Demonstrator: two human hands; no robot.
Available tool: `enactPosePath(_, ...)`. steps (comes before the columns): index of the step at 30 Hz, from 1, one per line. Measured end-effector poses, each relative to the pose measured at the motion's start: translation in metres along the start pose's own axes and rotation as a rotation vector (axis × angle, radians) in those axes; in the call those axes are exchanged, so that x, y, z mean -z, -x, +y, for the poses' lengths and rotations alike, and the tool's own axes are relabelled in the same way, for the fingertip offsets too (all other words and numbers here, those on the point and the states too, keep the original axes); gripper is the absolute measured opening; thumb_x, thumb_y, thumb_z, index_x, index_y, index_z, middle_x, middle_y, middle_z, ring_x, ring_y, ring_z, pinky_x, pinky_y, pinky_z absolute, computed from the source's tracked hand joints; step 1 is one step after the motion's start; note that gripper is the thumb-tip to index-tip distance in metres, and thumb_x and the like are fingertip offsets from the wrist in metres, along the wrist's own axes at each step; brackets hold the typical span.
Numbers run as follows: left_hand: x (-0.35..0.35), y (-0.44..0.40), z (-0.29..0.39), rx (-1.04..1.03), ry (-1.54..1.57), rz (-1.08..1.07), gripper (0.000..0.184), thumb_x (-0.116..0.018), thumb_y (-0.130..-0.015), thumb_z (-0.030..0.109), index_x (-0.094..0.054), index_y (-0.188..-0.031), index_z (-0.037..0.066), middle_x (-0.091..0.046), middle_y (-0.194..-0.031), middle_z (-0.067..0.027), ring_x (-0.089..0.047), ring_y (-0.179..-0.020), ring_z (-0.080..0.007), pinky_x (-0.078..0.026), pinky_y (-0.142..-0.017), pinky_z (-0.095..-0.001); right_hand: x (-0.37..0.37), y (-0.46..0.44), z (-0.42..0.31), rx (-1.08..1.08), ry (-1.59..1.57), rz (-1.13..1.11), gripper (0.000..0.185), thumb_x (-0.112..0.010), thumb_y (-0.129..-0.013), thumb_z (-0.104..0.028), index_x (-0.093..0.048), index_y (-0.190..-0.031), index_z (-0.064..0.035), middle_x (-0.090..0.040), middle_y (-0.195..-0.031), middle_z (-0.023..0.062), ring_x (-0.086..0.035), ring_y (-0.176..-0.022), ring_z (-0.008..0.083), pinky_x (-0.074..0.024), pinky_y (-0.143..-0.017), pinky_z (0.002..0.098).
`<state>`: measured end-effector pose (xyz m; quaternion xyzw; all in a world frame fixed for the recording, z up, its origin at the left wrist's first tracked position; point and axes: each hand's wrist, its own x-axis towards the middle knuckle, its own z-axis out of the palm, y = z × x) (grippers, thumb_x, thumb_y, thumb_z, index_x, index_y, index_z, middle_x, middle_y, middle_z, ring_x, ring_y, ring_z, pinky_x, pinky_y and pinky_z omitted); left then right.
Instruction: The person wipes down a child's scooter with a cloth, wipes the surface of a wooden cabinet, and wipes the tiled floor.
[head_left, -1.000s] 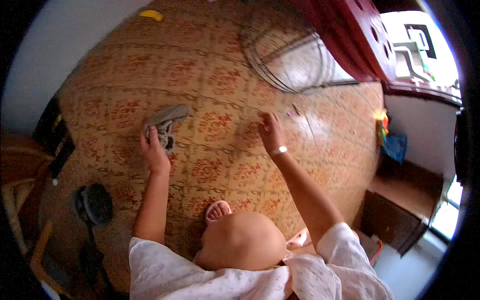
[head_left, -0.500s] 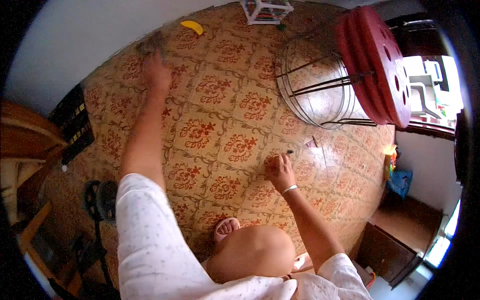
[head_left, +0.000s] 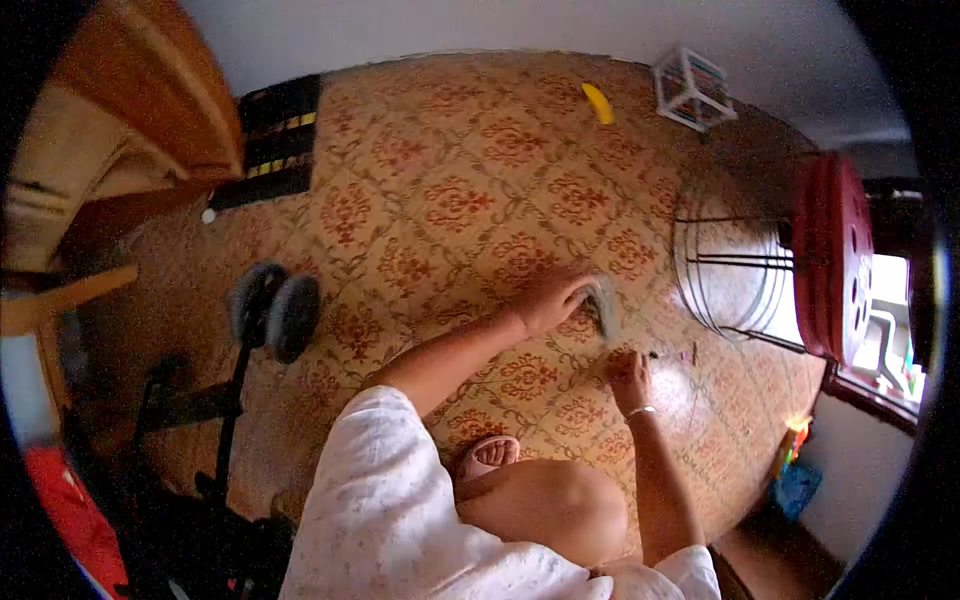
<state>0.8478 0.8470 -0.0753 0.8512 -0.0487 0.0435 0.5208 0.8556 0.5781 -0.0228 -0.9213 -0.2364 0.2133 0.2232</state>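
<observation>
My left hand point(head_left: 556, 300) is closed on a grey cloth point(head_left: 604, 309), which hangs from the fingers above the patterned floor point(head_left: 458, 203). Just below and to the right is my right hand point(head_left: 629, 381), a bracelet at its wrist, with its fingers curled together; what they hold, if anything, is too small to make out. A small dark object point(head_left: 653, 355) lies beside the right fingertips. The cloth's lower end hangs close to the right hand, apart from it.
Stacked red stools point(head_left: 832, 260) with metal legs stand at the right. A yellow object point(head_left: 598, 103) and a white rack point(head_left: 694, 88) are at the back. Black wheels point(head_left: 276, 311) and wooden furniture point(head_left: 150, 80) stand at the left. A blue bag point(head_left: 796, 490) sits lower right.
The view has swung to the left. My left hand has come from the far left, with the grey cloth, to beside my right hand. My right hand stays low with curled fingers.
</observation>
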Motion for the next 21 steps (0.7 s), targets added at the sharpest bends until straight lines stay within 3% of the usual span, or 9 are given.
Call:
enactPosePath(2, 0.028, 0.024, 0.009, 0.235, 0.127, -0.045, 0.036, -0.055, -0.095, 0.020, -0.051, -0.129, 0.009, -0.056, -0.126, -0.0110, -0.049, -0.122, -0.0259, -0.041, -0.101, -0.0398, -0.009, -0.003, 0.011, 0.009, 0.090, 0.039, 0.024, -0.068, -0.080, -0.017, -0.061, -0.099, -0.0054, -0.058, -0.101, 0.0145, -0.051, -0.099, 0.0370, -0.0414, -0.090, 0.0471)
enactPosePath(6, 0.128, 0.060, -0.011, 0.443, 0.014, 0.840, 0.033, -0.054, -0.095, 0.015, -0.053, -0.127, 0.008, -0.055, -0.126, -0.0152, -0.055, -0.114, -0.0278, -0.044, -0.096, -0.0408, -0.004, -0.005, 0.010, 0.090, 0.140, -0.044, 0.027, -0.068, -0.080, -0.020, -0.061, -0.102, -0.0049, -0.058, -0.098, 0.0148, -0.050, -0.097, 0.0381, -0.0407, -0.089, 0.0494)
enactPosePath(8, 0.194, 0.072, -0.037, 0.623, 0.010, 0.970, 0.038, -0.054, -0.095, 0.014, -0.049, -0.131, 0.004, -0.053, -0.128, -0.0167, -0.053, -0.116, -0.0306, -0.043, -0.096, -0.0402, -0.021, -0.005, 0.032, 0.052, 0.081, 0.083, 0.021, -0.066, -0.079, -0.014, -0.050, -0.090, -0.0053, -0.054, -0.091, 0.0161, -0.050, -0.091, 0.0378, -0.0432, -0.078, 0.0461)
enactPosePath(10, 0.238, 0.083, -0.063, 0.665, -0.204, 1.043, 0.039, -0.053, -0.095, 0.013, -0.048, -0.132, 0.004, -0.052, -0.128, -0.0171, -0.051, -0.118, -0.0318, -0.042, -0.099, -0.0401, -0.031, -0.002, 0.051, 0.069, 0.108, 0.129, 0.021, -0.065, -0.079, -0.014, -0.049, -0.088, -0.0052, -0.054, -0.091, 0.0158, -0.050, -0.091, 0.0372, -0.0431, -0.078, 0.0456)
enactPosePath(12, 0.259, 0.095, -0.091, 0.770, -0.827, 1.104, 0.040, -0.052, -0.092, 0.007, -0.048, -0.132, 0.004, -0.053, -0.126, -0.0172, -0.048, -0.120, -0.0345, -0.039, -0.101, -0.0411, -0.033, -0.002, 0.058, 0.052, 0.102, 0.136, 0.021, -0.064, -0.079, -0.016, -0.049, -0.088, -0.0051, -0.053, -0.089, 0.0159, -0.050, -0.089, 0.0363, -0.0430, -0.077, 0.0447)
enactPosePath(15, 0.233, 0.089, -0.108, 0.513, -1.024, 1.094, 0.043, -0.054, -0.085, 0.001, -0.051, -0.128, 0.005, -0.054, -0.123, -0.0173, -0.049, -0.115, -0.0359, -0.039, -0.097, -0.0439, -0.030, -0.005, 0.055, 0.056, 0.166, 0.110, 0.026, -0.065, -0.078, -0.021, -0.048, -0.087, -0.0047, -0.052, -0.087, 0.0158, -0.050, -0.084, 0.0351, -0.0430, -0.074, 0.0434)
enactPosePath(17, 0.209, 0.061, -0.099, 0.492, -0.373, 1.044, 0.040, -0.058, -0.075, -0.004, -0.060, -0.114, 0.005, -0.059, -0.111, -0.0170, -0.054, -0.103, -0.0351, -0.042, -0.086, -0.0447, -0.026, -0.008, 0.046, 0.078, 0.214, 0.077, 0.028, -0.066, -0.078, -0.024, -0.048, -0.088, -0.0045, -0.051, -0.087, 0.0158, -0.050, -0.082, 0.0348, -0.0430, -0.073, 0.0431)
enactPosePath(20, 0.160, 0.031, -0.048, 0.397, -0.687, 0.409, 0.055, -0.056, -0.080, -0.003, -0.048, -0.133, 0.012, -0.054, -0.126, -0.0120, -0.053, -0.109, -0.0234, -0.047, -0.086, -0.0397, -0.025, -0.006, 0.053, -0.275, 0.185, -0.100, 0.056, -0.064, -0.082, -0.034, -0.049, -0.124, -0.0010, -0.050, -0.122, 0.0272, -0.043, -0.118, 0.0446, -0.0363, -0.103, 0.0473)
enactPosePath(21, 0.154, 0.023, -0.047, 0.381, -0.674, 0.406, 0.055, -0.056, -0.080, -0.003, -0.048, -0.133, 0.012, -0.054, -0.126, -0.0120, -0.053, -0.109, -0.0234, -0.047, -0.086, -0.0397, -0.023, -0.007, 0.039, -0.172, 0.132, -0.030, 0.042, -0.064, -0.080, -0.030, -0.048, -0.107, -0.0027, -0.049, -0.106, 0.0225, -0.046, -0.101, 0.0408, -0.0396, -0.089, 0.0465)
